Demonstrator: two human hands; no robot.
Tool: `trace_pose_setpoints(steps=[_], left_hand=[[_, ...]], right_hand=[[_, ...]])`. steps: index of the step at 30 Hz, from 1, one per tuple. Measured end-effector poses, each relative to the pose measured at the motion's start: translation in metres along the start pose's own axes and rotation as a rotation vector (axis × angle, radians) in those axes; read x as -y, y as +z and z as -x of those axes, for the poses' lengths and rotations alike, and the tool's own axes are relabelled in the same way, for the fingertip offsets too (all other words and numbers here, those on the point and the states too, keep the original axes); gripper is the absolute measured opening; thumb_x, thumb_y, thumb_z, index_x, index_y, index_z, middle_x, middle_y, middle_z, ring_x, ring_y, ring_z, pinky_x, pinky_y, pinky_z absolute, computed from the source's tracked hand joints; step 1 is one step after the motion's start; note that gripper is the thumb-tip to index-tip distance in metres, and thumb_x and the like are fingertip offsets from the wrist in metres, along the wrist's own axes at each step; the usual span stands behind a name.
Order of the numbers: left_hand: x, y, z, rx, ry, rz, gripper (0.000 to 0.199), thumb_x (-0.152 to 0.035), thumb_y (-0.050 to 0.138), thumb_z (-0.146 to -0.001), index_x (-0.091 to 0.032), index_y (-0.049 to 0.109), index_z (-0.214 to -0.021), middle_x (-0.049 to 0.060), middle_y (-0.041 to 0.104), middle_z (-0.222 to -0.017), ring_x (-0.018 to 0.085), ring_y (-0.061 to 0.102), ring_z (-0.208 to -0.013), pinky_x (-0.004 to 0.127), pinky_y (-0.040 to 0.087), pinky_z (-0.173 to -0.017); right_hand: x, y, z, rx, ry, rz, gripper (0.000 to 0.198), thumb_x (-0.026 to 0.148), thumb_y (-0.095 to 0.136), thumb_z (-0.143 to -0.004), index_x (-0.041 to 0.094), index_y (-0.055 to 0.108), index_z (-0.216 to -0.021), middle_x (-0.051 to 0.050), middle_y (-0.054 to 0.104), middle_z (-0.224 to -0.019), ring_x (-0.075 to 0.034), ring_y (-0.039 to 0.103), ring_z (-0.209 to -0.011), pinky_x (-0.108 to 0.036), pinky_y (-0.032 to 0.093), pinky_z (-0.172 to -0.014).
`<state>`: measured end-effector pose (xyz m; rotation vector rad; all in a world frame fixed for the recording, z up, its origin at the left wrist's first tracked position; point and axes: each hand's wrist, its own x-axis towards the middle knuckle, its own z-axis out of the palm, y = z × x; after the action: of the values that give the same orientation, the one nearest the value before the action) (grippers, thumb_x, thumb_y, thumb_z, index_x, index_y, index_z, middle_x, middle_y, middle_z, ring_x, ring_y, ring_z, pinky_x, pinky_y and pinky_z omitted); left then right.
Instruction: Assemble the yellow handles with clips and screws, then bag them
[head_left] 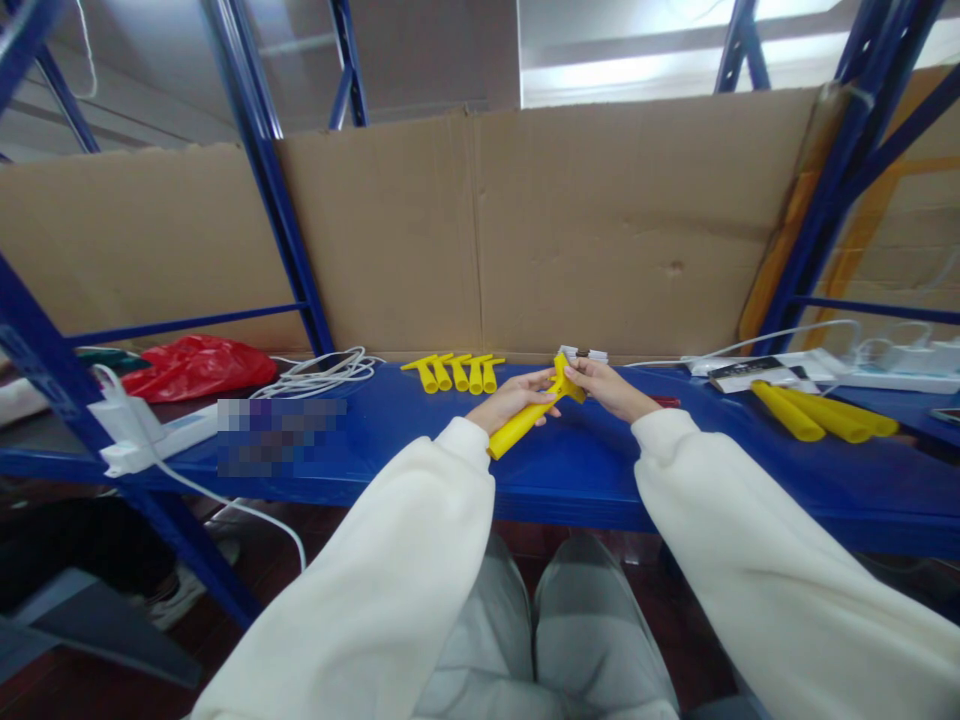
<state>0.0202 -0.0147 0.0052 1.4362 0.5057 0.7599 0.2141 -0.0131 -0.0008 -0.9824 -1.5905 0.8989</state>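
A yellow T-shaped tool (517, 430), with a long round handle and a flat crosspiece, is held between my two hands above the blue shelf. My left hand (519, 398) is closed around the neck where handle and crosspiece meet. The handle slants down toward me. My right hand (606, 386) pinches the crosspiece from the right side, and its fingers partly cover that end. Behind and left of my hands, several similar yellow T-shaped tools (476, 376) lie in a row, handles toward me.
Several yellow tapered tubes (787, 412) lie at right beside a power strip (900, 380). Small white items (583, 354) sit behind my hands. At left are a red plastic bag (202, 366), coiled white cable (330, 374) and white plug adapters (127, 425). Cardboard (375, 240) backs the blue shelf (570, 500).
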Motion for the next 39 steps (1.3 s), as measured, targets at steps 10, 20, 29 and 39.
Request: trace_pose_setpoints(steps=[10, 20, 29, 39], left_hand=[[0.001, -0.002, -0.003, -0.022, 0.011, 0.046, 0.068, 0.001, 0.066, -0.078, -0.02, 0.055, -0.141, 0.012, 0.07, -0.115, 0.011, 0.068, -0.061, 0.018, 0.048, -0.047], [0.0, 0.001, -0.002, -0.01, -0.012, 0.061, 0.069, 0.0, 0.064, -0.079, -0.019, 0.051, -0.144, 0.014, 0.07, -0.117, 0.011, 0.069, -0.06, 0.018, 0.047, -0.046], [-0.011, 0.0, 0.0, -0.33, 0.014, 0.099, 0.068, 0.002, 0.058, -0.082, -0.022, 0.05, -0.145, 0.011, 0.069, -0.119, 0.009, 0.066, -0.059, 0.017, 0.047, -0.047], [-0.013, -0.001, 0.001, -0.584, -0.131, -0.006, 0.069, 0.003, 0.052, -0.082, -0.016, 0.044, -0.148, 0.013, 0.069, -0.108, 0.008, 0.061, -0.053, 0.017, 0.045, -0.044]], right_hand=[[-0.009, 0.0, -0.004, -0.069, -0.068, 0.115, 0.058, 0.076, 0.069, -0.062, 0.022, 0.053, -0.077, 0.002, 0.057, -0.071, -0.014, 0.051, -0.067, -0.029, 0.043, -0.062], [-0.014, 0.001, -0.005, -0.083, -0.059, 0.207, 0.069, 0.088, 0.059, -0.06, 0.022, 0.057, -0.08, -0.001, 0.059, -0.075, -0.016, 0.05, -0.07, -0.03, 0.042, -0.064], [-0.011, -0.028, -0.011, -0.269, -0.153, 0.512, 0.04, 0.062, 0.064, -0.077, 0.021, 0.062, -0.08, -0.006, 0.068, -0.083, -0.023, 0.06, -0.084, -0.039, 0.05, -0.082], [-0.012, -0.099, 0.012, -0.074, 0.15, 1.01, 0.016, 0.037, 0.075, -0.068, 0.022, 0.072, -0.066, -0.006, 0.072, -0.073, -0.024, 0.066, -0.077, -0.033, 0.05, -0.073]])
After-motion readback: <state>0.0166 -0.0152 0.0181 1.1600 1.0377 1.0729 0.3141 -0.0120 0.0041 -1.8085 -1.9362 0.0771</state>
